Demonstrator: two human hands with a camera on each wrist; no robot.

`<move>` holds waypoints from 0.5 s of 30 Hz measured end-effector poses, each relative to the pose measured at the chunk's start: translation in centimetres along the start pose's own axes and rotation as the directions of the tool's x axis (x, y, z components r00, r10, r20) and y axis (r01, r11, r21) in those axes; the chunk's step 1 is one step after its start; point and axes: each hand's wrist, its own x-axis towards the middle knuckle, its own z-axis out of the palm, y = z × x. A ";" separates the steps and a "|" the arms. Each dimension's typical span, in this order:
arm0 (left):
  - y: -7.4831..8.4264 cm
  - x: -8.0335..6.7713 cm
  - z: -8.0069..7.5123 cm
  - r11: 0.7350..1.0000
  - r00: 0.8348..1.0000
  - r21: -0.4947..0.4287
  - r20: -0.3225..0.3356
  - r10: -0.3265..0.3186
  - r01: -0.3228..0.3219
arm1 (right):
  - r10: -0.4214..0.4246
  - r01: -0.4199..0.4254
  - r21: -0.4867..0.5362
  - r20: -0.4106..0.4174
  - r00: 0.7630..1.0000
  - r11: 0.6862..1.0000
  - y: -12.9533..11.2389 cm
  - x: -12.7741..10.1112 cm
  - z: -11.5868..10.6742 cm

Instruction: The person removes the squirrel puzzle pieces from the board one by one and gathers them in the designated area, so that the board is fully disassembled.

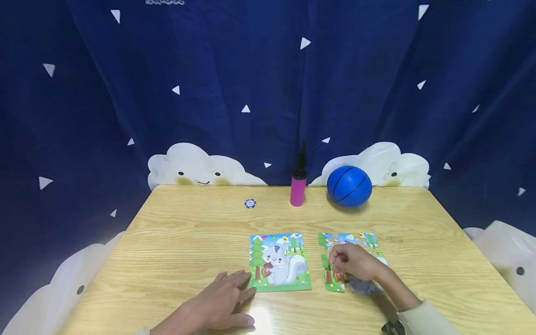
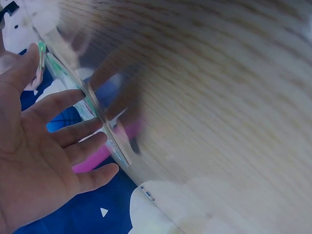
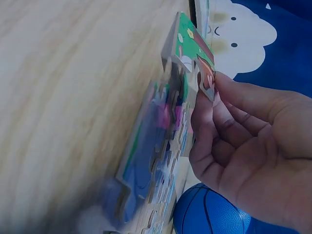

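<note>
My right hand [image 1: 357,262] pinches a jigsaw piece [image 3: 207,78] between thumb and fingers; the right wrist view shows brown on its printed face. Below that hand lies a partly joined puzzle [image 1: 333,280], its green-edged left pieces and upper row visible and its middle hidden by the hand. Left of it, a square squirrel picture [image 1: 281,261] lies flat, showing a grey squirrel with an acorn beside a tree. My left hand [image 1: 224,300] is spread on the table, holding nothing, its fingertips right at the picture's left edge.
At the back of the wooden table [image 1: 188,232] stand a pink hand pump [image 1: 298,190] with a black top and a blue ball [image 1: 349,186]. A blue-and-white poker chip [image 1: 250,203] lies left of the pump. Behind hangs a dark blue curtain [image 1: 268,70] with white clouds.
</note>
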 end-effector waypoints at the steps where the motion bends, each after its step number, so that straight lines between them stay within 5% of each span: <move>1: 0.0 0.0 0.0 1.000 1.000 -0.004 0.002 -0.003 0.003 | -0.001 0.001 -0.003 0.000 1.000 1.000 0.0 0.0 0.1; 15: -0.2 0.1 0.0 0.999 0.999 0.034 -0.028 0.018 -0.017 | 0.029 -0.031 -0.050 -0.030 0.999 0.998 -0.4 -0.3 1.2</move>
